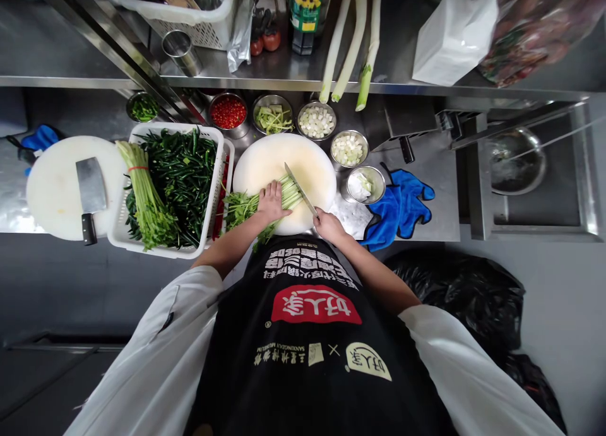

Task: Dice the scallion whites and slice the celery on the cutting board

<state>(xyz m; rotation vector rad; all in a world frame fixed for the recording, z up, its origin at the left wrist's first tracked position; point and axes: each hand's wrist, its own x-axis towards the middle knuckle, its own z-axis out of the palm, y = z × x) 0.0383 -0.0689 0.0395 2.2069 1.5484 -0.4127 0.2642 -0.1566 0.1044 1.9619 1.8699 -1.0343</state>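
Note:
A bunch of green celery (242, 210) lies across the round white cutting board (265, 155), its leaves hanging past the board's near left edge. My left hand (271, 201) rests over the stalks and holds them down, thumb out to the right. In my right hand (330, 226) is the handle of a kitchen knife (301, 188). Its blade points away and to the left, by the cut ends of the stalks. The undersides of the left fingers are hidden.
Left stand a white basket (215, 190) of green chilies with tied celery, and a cleaver (91, 185) on another board. Metal bowls of chopped vegetables (317, 122) line the board's far side. A blue cloth (401, 202) lies right. Leeks (353, 41) overhang the shelf.

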